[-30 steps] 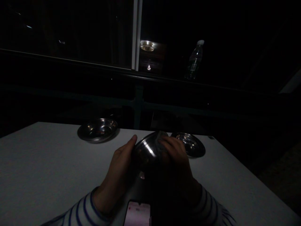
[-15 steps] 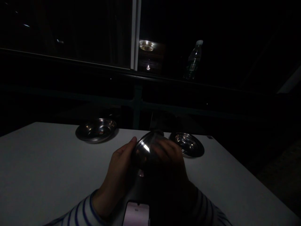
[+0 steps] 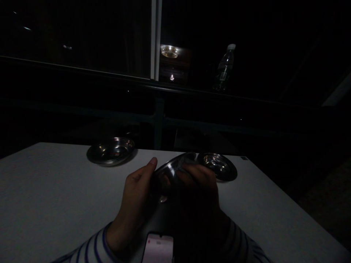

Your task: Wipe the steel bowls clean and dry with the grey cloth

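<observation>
In dim light a shiny steel dish (image 3: 170, 170) is held tilted above the white table (image 3: 55, 204), its underside facing me. My left hand (image 3: 137, 197) grips its left edge, thumb up along the rim. My right hand (image 3: 199, 182) lies over the dish's right side with fingers bent and pressed on what looks like a small cloth; the cloth is too dark to name surely. Both sleeves are striped white and blue.
A second steel dish (image 3: 111, 150) rests on the table at the back left. A third (image 3: 218, 166) lies just right of my hands. A lit phone (image 3: 159, 248) sits at the near edge. A plastic bottle (image 3: 223, 69) stands on a dark ledge behind.
The held dish has tipped flatter and dropped slightly. My right hand has slid across its underside. The view has shifted a little to the right.
</observation>
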Tool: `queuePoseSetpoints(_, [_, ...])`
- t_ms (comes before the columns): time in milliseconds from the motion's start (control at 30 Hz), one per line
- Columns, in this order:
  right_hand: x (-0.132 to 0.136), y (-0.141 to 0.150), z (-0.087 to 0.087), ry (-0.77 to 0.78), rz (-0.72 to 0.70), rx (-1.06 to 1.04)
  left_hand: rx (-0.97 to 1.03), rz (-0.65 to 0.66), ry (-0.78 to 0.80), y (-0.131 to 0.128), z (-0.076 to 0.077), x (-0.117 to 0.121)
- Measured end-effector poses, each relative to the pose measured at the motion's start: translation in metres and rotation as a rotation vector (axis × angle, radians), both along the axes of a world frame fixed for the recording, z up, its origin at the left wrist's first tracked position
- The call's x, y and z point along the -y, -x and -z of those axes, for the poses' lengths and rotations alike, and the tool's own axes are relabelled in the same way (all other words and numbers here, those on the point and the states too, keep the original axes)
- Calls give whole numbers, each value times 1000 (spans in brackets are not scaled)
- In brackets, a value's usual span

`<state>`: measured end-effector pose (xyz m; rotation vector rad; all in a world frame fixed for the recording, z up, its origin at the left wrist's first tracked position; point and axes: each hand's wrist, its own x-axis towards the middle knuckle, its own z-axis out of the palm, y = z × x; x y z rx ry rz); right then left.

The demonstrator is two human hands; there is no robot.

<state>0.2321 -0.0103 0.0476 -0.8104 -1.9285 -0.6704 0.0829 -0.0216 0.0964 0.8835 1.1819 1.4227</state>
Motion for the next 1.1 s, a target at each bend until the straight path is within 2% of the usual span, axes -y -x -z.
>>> queuePoseSetpoints(233, [1,0,-2,-65,-29,-82,-63,11,-84,3,0,1])
queuePoseSetpoints(400, [8,10,2,-64,24,35,27,68,-74,2,-1,3])
queuePoseSetpoints(533, [5,10,0,-36,10,33,-26,29,-70,0,-1,3])
queuePoseSetpoints(633, [2,10,-4,-33,52,-39,-67,-8,-95,1,6,1])
queuePoseSetpoints(767, [9,22,-1,-14,-10,104,-58,-66,-125,3,15,-1])
queuePoseSetpoints(867, [11,23,-1,5,-28,150,7,22,-81,0,11,0])
queuePoseSetpoints(967, [3,12,-8,72,30,-7,130,92,10,-5,3,4])
queuePoseSetpoints(1100, [-1,9,-11,108,40,-36,222,88,65,-8,-1,6])
